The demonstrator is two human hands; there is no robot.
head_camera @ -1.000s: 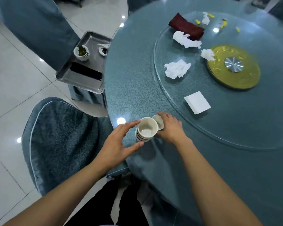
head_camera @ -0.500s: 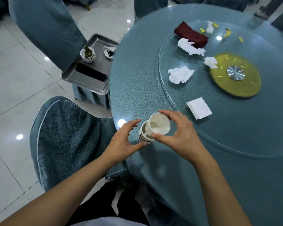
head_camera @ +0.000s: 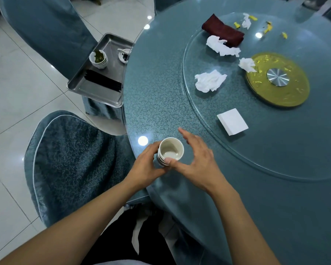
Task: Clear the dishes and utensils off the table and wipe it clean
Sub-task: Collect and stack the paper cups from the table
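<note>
Near the front edge of the round table, the left hand is gripping the side of a stack of small white cups. The right hand is spreading wide just beside the stack, thumb touching its rim. Crumpled tissues are lying on the glass turntable.

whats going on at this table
A person is clearing a round blue-grey table. Their left hand grips a stack of small white cups at the near edge; the right hand rests open beside it, thumb touching. Crumpled white napkins lie on the glass turntable. A steel tray holds collected dishes.
</note>
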